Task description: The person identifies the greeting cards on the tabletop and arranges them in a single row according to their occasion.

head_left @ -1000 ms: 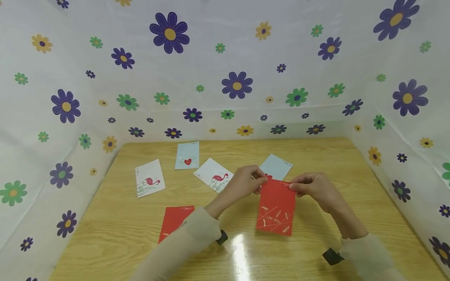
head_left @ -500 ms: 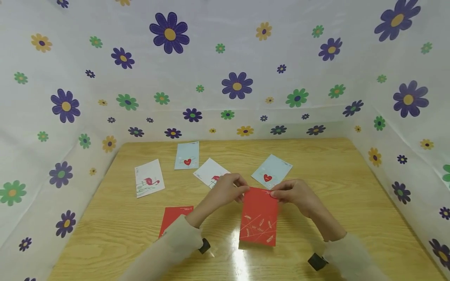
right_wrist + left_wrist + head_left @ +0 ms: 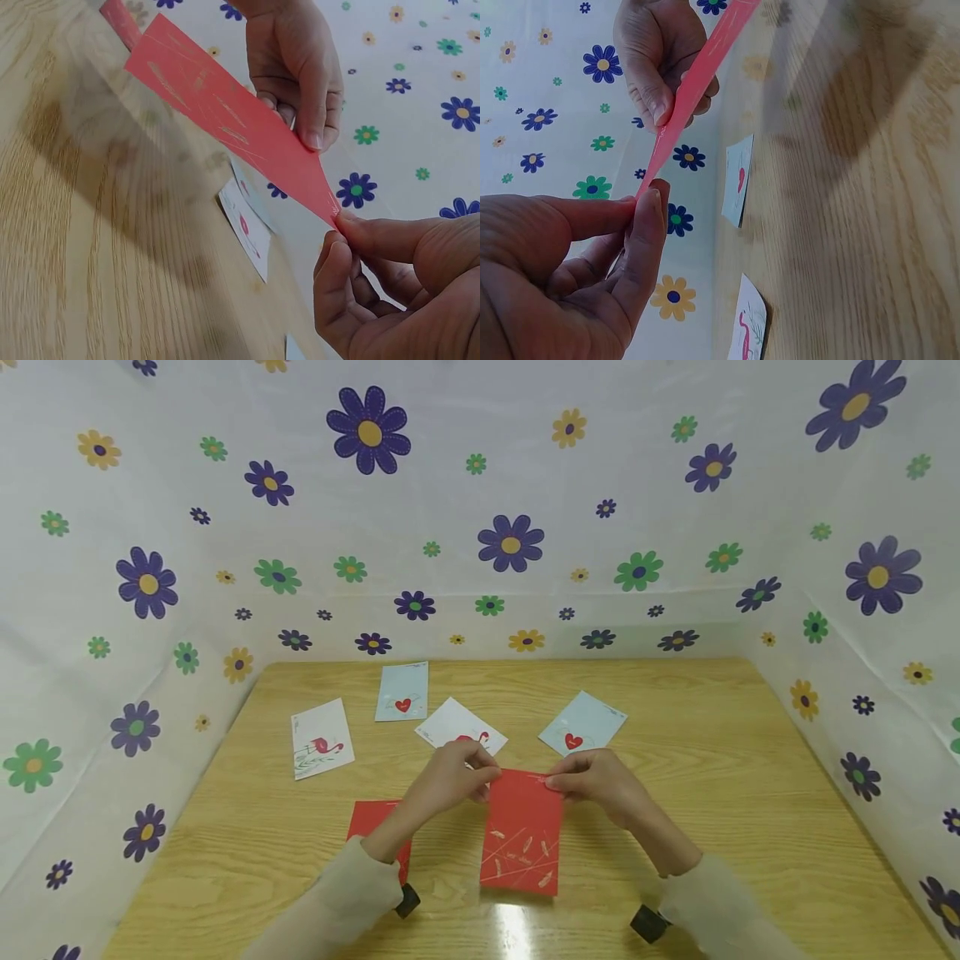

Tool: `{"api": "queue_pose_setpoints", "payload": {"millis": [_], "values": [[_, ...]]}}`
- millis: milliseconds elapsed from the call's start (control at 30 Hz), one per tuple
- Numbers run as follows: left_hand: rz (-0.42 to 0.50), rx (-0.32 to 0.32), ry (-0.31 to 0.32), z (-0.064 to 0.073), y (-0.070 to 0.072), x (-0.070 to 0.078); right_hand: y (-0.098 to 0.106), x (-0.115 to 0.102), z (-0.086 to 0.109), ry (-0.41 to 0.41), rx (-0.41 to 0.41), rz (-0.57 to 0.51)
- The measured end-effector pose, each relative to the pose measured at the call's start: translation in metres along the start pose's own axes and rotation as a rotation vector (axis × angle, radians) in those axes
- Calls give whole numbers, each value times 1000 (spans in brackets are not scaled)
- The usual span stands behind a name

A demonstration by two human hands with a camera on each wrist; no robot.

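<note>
A red card (image 3: 522, 827) with pale feather shapes and thin crossing lines hangs above the table between both hands. My left hand (image 3: 452, 774) pinches its upper left corner between thumb and fingers. At the upper right corner, my right hand (image 3: 597, 783) pinches it the same way. Seen from the left wrist, the red card (image 3: 697, 86) appears nearly edge-on. The right wrist view shows its printed face, with the red card (image 3: 225, 112) raised over the wood. Under my left forearm lies a second red card (image 3: 371, 817), partly hidden by the sleeve.
On the wooden table (image 3: 720, 743) lie a white flamingo card (image 3: 322, 739) at left and another white flamingo card (image 3: 459, 724), partly behind my left hand. A pale blue heart card (image 3: 402, 691) and another blue heart card (image 3: 582, 724) lie farther back. A flowered cloth (image 3: 510, 468) surrounds the table.
Both hands have carried the red card to the left and toward the table's near side. More of the right blue heart card shows, while my left hand now covers part of the middle flamingo card.
</note>
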State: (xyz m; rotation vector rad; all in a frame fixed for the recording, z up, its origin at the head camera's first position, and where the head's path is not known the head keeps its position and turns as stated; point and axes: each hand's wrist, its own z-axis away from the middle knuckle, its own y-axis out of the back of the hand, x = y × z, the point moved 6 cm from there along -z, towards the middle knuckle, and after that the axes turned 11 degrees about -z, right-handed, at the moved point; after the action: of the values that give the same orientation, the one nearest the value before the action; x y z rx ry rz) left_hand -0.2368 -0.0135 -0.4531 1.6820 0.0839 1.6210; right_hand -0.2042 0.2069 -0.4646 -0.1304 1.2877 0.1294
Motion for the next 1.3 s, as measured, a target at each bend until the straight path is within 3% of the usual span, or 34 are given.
{"api": "queue_pose_setpoints", "payload": {"millis": [500, 667, 967, 1300], "values": [[-54, 58, 64, 18, 18, -25, -36, 2, -12, 9, -3, 68], [-71, 89, 112, 25, 24, -33, -47, 3, -15, -11, -20, 61], [-237, 158, 169, 32, 37, -43, -61, 10, -28, -31, -15, 78], [-386, 168, 216, 33, 40, -49, -72, 15, -37, 27, 2, 230]]}}
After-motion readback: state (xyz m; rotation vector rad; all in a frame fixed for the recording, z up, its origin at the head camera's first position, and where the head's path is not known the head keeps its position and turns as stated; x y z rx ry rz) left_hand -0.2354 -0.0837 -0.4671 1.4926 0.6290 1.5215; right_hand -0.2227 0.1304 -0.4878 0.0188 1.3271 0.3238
